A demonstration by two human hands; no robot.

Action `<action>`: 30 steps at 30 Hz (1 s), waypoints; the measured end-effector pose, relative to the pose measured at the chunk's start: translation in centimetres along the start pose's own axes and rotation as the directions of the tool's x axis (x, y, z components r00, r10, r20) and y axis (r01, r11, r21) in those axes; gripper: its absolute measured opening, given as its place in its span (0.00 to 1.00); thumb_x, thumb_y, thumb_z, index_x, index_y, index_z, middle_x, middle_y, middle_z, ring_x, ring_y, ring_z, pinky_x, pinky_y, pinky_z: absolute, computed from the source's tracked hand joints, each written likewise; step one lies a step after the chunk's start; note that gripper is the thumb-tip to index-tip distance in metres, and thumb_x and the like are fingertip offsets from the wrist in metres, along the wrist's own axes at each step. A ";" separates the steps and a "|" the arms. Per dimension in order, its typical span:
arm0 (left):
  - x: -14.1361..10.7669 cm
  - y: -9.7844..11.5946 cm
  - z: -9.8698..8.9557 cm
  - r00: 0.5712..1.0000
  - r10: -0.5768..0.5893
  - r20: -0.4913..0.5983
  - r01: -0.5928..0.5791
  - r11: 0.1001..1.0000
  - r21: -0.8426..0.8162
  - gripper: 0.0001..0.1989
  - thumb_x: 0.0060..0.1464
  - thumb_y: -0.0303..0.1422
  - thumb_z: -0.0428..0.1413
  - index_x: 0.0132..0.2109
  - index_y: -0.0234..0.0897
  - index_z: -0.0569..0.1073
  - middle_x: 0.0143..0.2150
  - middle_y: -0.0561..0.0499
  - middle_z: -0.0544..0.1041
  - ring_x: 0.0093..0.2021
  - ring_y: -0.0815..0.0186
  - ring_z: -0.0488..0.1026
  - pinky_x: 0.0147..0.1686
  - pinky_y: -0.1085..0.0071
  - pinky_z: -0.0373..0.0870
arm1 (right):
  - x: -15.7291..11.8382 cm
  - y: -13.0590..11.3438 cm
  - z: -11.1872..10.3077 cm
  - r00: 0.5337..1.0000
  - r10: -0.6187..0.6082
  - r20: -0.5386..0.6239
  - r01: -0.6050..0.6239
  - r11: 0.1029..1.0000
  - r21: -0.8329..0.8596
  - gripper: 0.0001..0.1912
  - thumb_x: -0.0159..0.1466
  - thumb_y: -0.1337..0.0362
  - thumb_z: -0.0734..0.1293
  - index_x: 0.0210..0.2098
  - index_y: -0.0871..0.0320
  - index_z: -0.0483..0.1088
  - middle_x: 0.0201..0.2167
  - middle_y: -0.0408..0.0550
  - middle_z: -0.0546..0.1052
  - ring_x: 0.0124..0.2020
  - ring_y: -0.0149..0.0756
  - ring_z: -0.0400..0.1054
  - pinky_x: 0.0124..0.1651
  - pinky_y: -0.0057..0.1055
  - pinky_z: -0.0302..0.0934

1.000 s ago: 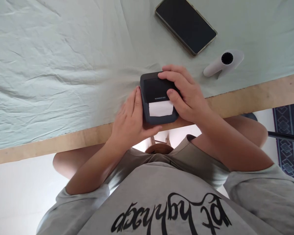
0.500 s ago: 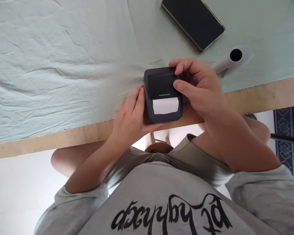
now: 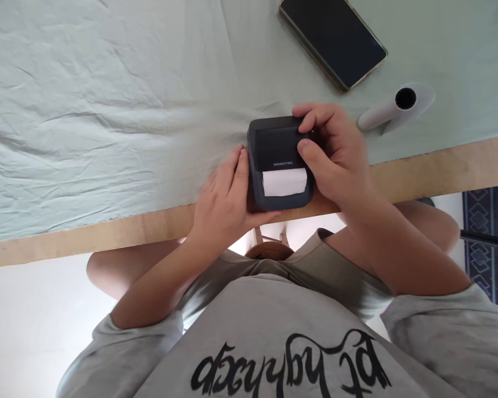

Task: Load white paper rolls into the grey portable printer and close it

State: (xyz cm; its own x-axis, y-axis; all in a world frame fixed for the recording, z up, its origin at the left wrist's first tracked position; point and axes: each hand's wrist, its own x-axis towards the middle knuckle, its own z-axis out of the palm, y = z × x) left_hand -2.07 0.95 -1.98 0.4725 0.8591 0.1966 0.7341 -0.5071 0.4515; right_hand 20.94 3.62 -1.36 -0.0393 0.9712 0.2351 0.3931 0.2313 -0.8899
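Observation:
A small black device (image 3: 276,145) with rounded corners and pale lettering sits at the table's front edge. A strip of white paper (image 3: 284,182) lies across its lower part. My left hand (image 3: 226,193) grips the device from its left side, with the thumb along the near edge. On the other side, my right hand (image 3: 336,149) holds the upper right corner, thumb on the top face and fingers at the far edge.
A black phone (image 3: 336,41) lies beyond the device on the pale green cloth (image 3: 108,99). Right of my right hand is a white curved object (image 3: 382,113) with a round black end. The wooden table edge (image 3: 149,231) runs in front of my legs.
The phone, white object and device all appear slightly further right and lower in the view. Both hands keep their hold on the device, and my right wrist has shifted a little left.

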 end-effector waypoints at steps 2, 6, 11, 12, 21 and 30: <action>0.0 0.0 0.0 1.000 -0.005 0.019 0.006 1.000 -0.025 0.57 0.52 0.66 0.62 0.77 0.38 0.54 0.74 0.32 0.65 0.72 0.39 0.67 0.68 0.48 0.71 | -0.1 0.0 0.2 0.999 -0.004 -0.039 0.003 1.000 -0.010 0.18 0.70 0.43 0.63 0.50 0.46 0.68 0.56 0.44 0.77 0.58 0.42 0.74 0.64 0.49 0.72; -0.1 -0.2 0.0 1.000 0.004 0.029 -0.002 0.998 -0.061 0.58 0.53 0.66 0.61 0.77 0.38 0.53 0.74 0.32 0.64 0.73 0.38 0.65 0.70 0.46 0.68 | -0.3 -0.3 0.3 0.996 -0.010 -0.094 0.007 1.000 -0.028 0.15 0.72 0.47 0.60 0.53 0.44 0.67 0.54 0.46 0.77 0.57 0.41 0.74 0.64 0.47 0.71; 0.1 -0.3 -0.4 0.999 -0.005 0.040 0.008 0.997 -0.080 0.56 0.53 0.65 0.62 0.77 0.41 0.55 0.74 0.34 0.66 0.72 0.42 0.67 0.68 0.48 0.71 | -0.7 -0.7 0.2 0.998 0.026 -0.059 -0.030 0.997 -0.071 0.16 0.72 0.46 0.57 0.55 0.41 0.64 0.53 0.46 0.78 0.59 0.44 0.73 0.62 0.49 0.70; 0.2 -0.3 -0.5 0.999 -0.011 0.048 0.016 0.996 -0.092 0.55 0.53 0.65 0.62 0.77 0.42 0.55 0.73 0.35 0.66 0.71 0.42 0.68 0.68 0.49 0.72 | -0.8 -0.7 0.2 0.998 0.025 -0.056 -0.028 0.998 -0.063 0.17 0.72 0.45 0.57 0.55 0.41 0.63 0.52 0.45 0.77 0.59 0.45 0.73 0.62 0.50 0.70; 0.4 -0.4 -0.5 1.000 -0.022 0.013 0.024 0.996 -0.082 0.53 0.50 0.65 0.65 0.74 0.41 0.63 0.72 0.33 0.67 0.70 0.39 0.69 0.67 0.46 0.71 | -0.9 -0.7 0.1 1.000 -0.020 0.017 0.021 0.999 -0.042 0.26 0.69 0.37 0.58 0.57 0.45 0.63 0.53 0.47 0.74 0.56 0.47 0.72 0.61 0.51 0.70; 0.6 0.0 -1.3 0.998 -0.040 0.049 0.044 0.996 -0.079 0.50 0.55 0.68 0.57 0.72 0.38 0.65 0.71 0.35 0.70 0.69 0.41 0.71 0.65 0.48 0.70 | -0.3 -0.3 -1.3 0.985 0.002 0.171 -0.001 1.000 -0.005 0.29 0.64 0.56 0.66 0.62 0.45 0.54 0.62 0.50 0.72 0.61 0.43 0.71 0.65 0.49 0.70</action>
State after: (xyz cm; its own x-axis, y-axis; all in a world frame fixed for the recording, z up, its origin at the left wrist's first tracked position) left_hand -2.42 1.54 -0.67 0.4665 0.8741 0.1352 0.7131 -0.4621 0.5272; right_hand 22.03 3.22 -0.66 -0.1946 0.9672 0.1631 0.3973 0.2297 -0.8885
